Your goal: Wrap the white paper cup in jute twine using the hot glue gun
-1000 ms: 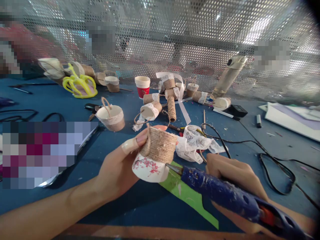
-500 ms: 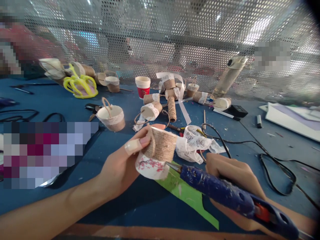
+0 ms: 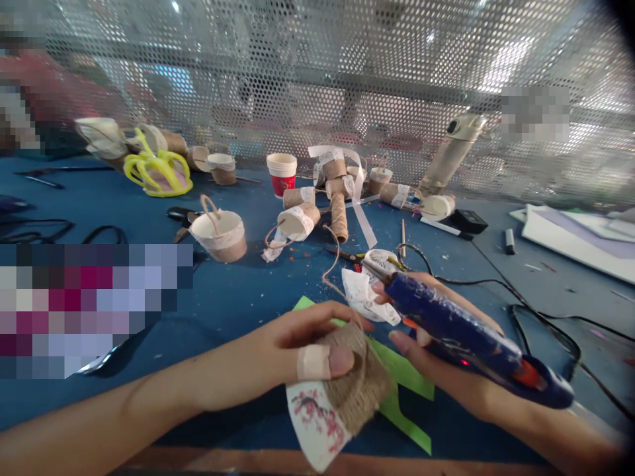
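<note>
My left hand [image 3: 292, 350] is closed round a paper cup [image 3: 337, 396] half wrapped in jute twine, with a pink blossom print on its bare part. The cup is tilted, low and close to me, and my bandaged thumb presses on the twine. A strand of twine [image 3: 333, 268] runs from the cup up to the pile on the table. My right hand [image 3: 436, 357] grips a blue hot glue gun [image 3: 461, 330], its nozzle raised and pointing away over a crumpled piece of white lace [image 3: 364, 294]. A green paper strip [image 3: 404, 380] lies under both hands.
On the blue table [image 3: 238, 291] lie several twine-wrapped cups [image 3: 221, 235], a red paper cup [image 3: 281, 173], a yellow plastic thing [image 3: 156, 170], scissors [image 3: 181, 215], black cables [image 3: 546, 324] and white boards [image 3: 575, 231] at the right. A perforated metal screen [image 3: 317, 79] closes the back.
The cup came down and towards me, tipping over in my left hand. The glue gun lifted off the cup and swung up and away, its nozzle now over the lace.
</note>
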`<act>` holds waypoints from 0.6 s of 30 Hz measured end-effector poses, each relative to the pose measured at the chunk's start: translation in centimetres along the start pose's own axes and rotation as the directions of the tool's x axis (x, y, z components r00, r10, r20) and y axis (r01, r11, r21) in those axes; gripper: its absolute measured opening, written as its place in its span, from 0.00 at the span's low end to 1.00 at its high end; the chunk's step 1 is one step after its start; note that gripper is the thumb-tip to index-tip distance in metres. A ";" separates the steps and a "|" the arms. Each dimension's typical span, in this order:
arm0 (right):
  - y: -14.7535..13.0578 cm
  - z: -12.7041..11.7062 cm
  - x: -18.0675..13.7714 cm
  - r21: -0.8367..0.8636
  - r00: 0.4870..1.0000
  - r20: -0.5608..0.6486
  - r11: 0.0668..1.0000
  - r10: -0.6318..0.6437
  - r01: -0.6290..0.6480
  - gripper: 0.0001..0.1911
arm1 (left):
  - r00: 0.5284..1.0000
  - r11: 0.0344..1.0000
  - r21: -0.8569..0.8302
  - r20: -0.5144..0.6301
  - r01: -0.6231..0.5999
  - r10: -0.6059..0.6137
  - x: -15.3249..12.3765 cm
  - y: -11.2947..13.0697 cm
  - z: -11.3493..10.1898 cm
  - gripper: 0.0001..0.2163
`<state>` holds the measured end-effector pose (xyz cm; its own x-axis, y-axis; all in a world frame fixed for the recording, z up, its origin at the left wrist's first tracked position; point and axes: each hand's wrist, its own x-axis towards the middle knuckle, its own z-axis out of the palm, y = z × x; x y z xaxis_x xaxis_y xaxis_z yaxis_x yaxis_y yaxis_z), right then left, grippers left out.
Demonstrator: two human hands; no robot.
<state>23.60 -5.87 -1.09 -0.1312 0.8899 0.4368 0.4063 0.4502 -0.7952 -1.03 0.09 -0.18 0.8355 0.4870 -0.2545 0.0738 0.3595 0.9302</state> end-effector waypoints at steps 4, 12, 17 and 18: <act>0.1 0.5 0.0 0.106 0.991 0.117 0.993 -0.070 0.058 0.16 | 0.996 0.993 0.106 0.077 0.044 -0.053 -0.3 0.6 0.4 0.18; 0.0 0.6 0.3 0.192 0.986 0.101 0.975 -0.133 0.112 0.15 | 0.997 0.990 0.117 0.015 0.080 -0.082 -0.2 0.5 0.4 0.18; -0.7 0.2 0.1 0.044 0.994 -0.112 0.999 -0.007 0.012 0.12 | 0.984 0.999 -0.042 -0.180 0.005 -0.013 0.2 0.1 0.2 0.17; -0.8 0.3 0.1 0.043 0.990 -0.143 0.999 0.007 -0.001 0.11 | 0.973 0.997 -0.074 -0.231 -0.026 0.008 0.3 0.1 0.2 0.17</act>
<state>23.00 -6.13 -0.52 0.0024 0.8736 0.4866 0.3670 0.4519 -0.8131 -0.62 0.15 -0.11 0.6878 0.6605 -0.3011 0.0113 0.4050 0.9142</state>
